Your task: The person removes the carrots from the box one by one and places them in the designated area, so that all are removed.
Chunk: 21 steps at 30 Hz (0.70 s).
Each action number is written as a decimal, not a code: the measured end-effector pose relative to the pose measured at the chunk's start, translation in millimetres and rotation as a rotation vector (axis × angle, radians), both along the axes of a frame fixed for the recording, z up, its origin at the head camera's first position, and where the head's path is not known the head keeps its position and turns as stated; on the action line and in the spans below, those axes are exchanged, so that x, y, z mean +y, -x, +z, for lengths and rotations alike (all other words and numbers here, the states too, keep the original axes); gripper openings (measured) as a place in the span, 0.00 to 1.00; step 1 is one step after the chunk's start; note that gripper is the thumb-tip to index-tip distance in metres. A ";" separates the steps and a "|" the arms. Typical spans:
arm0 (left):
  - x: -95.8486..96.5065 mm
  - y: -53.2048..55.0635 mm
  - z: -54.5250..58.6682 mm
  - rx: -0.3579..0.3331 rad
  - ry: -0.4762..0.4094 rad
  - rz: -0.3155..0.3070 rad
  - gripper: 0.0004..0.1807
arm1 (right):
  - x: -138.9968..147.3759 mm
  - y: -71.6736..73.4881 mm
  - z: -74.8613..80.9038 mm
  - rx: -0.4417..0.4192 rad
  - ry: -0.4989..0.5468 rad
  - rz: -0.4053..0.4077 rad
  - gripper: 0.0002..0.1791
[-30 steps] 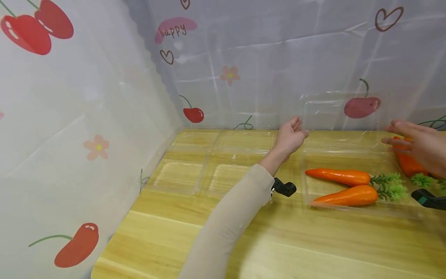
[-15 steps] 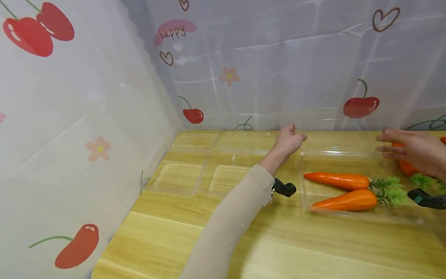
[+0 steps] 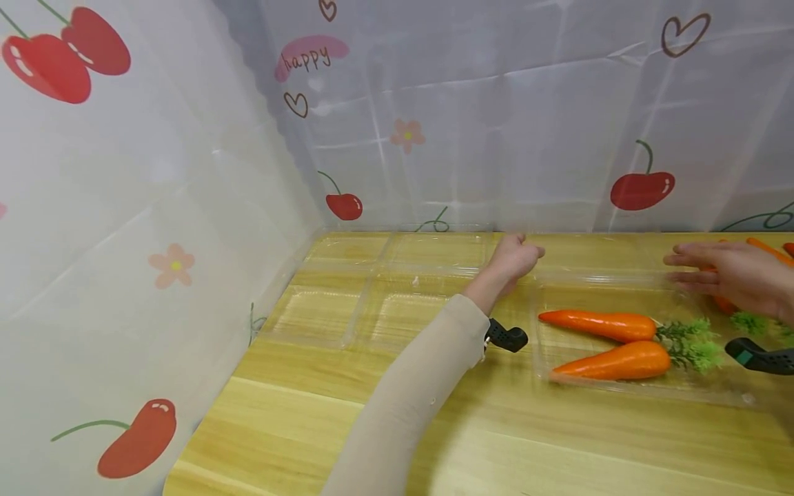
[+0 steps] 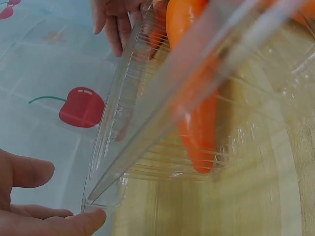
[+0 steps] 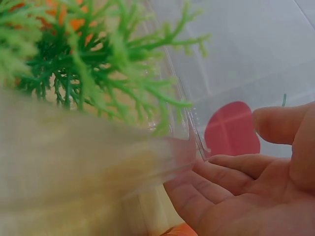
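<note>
A clear plastic clamshell box (image 3: 620, 393) stands on the wooden table with two orange carrots, an upper carrot (image 3: 602, 324) and a lower carrot (image 3: 620, 362), lying in its tray, their green tops to the right. Its transparent lid (image 3: 595, 255) is low at the back; its exact tilt is hard to see. My left hand (image 3: 516, 258) is at the box's left rear side; in the left wrist view a fingertip (image 4: 96, 219) touches the corner, thumb apart. At the right rear, my right hand (image 3: 738, 275) touches the plastic edge with extended fingers (image 5: 206, 182), thumb raised.
Two more clear clamshell boxes (image 3: 322, 310) lie with lids back on the left of the wooden table (image 3: 279, 420). More orange carrots (image 3: 766, 249) are partly hidden behind the right hand. A printed sheet (image 3: 471, 138) rises along the table's back edge and left side.
The clear lid, upright behind the carrots a second ago, has come down low. Both hands have dropped slightly with it, and the right hand has shifted a little left.
</note>
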State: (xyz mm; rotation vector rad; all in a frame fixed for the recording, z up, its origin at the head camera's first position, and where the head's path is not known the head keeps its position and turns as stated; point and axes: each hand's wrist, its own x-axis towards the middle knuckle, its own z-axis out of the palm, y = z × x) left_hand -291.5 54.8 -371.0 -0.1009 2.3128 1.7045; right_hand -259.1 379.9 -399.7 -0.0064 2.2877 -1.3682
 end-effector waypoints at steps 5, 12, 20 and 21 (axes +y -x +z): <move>0.6 -0.3 -2.1 -0.033 0.005 -0.018 0.34 | 9.6 5.5 -10.7 -0.007 -0.015 0.004 0.50; 2.8 1.3 -5.3 -0.047 0.014 -0.028 0.33 | 5.0 -0.6 -3.8 0.016 -0.069 -0.014 0.52; -3.4 -4.3 -2.1 0.048 0.116 -0.055 0.31 | 2.5 -4.9 12.7 0.009 -0.068 -0.034 0.50; -6.2 -6.9 0.0 0.069 0.137 -0.074 0.31 | 4.1 -3.8 11.9 0.026 -0.099 -0.033 0.51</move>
